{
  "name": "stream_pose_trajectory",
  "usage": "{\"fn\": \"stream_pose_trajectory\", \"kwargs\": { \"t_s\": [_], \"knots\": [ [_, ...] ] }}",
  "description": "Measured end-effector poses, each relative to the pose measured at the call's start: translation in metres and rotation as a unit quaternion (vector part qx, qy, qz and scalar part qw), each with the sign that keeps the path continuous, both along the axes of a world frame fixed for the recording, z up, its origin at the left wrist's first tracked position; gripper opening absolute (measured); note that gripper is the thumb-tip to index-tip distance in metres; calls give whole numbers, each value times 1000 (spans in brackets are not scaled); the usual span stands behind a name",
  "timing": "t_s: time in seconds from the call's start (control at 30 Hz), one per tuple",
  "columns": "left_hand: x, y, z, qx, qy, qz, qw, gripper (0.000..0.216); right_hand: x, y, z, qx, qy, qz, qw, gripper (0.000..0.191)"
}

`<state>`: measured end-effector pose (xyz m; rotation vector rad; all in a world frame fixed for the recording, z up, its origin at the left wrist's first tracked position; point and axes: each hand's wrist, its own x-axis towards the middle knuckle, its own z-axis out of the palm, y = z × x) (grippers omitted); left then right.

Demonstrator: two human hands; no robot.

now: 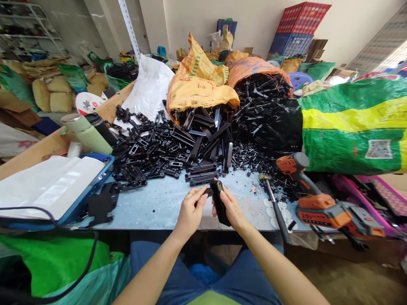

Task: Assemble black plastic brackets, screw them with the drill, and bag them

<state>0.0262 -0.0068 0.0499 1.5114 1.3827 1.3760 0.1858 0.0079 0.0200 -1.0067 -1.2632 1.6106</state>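
Note:
My right hand (pixel 231 207) is wrapped round a black plastic bracket (pixel 219 203), held upright over the near edge of the pale blue table (pixel 159 207). My left hand (pixel 190 208) pinches a small black piece (pixel 208 192) against the bracket's upper end. There is a ring on a finger of the left hand. Just beyond both hands lies a big heap of black plastic parts (pixel 178 148), spilling from an orange sack (pixel 197 84) and a second sack (pixel 263 89).
An orange cordless drill (pixel 313 199) and a hammer (pixel 275 203) lie at the right. A green and yellow sack (pixel 352 127) stands behind them. At the left are a blue tray holding white sheets (pixel 51 182), a pale green flask (pixel 85 131) and a black cable (pixel 79 254).

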Motion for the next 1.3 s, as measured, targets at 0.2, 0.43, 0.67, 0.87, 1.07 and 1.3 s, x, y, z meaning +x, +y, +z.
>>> {"fn": "stream_pose_trajectory", "kwargs": {
  "t_s": [0.2, 0.43, 0.67, 0.87, 1.07, 1.3],
  "knots": [
    [-7, -4, 0, -1, 64, -61, 996, 31, 14, 15, 23, 136, -138, 77, 978, 53],
    [-12, -3, 4, 4, 66, -72, 995, 32, 14, 16, 23, 107, -127, 89, 982, 53],
    [24, -14, -4, 80, 47, 69, 993, 30, 7, 6, 23, 206, -156, 29, 966, 51],
    [37, -10, 1, 139, 34, 116, 983, 31, -10, -8, 24, 244, -166, -26, 955, 54],
    [22, 2, 10, 164, 49, 65, 983, 31, -13, -11, 26, 295, -218, -73, 927, 57],
    [14, 16, 5, 164, 34, -5, 986, 29, -19, -10, 7, 245, -178, -107, 947, 57]
  ]
}}
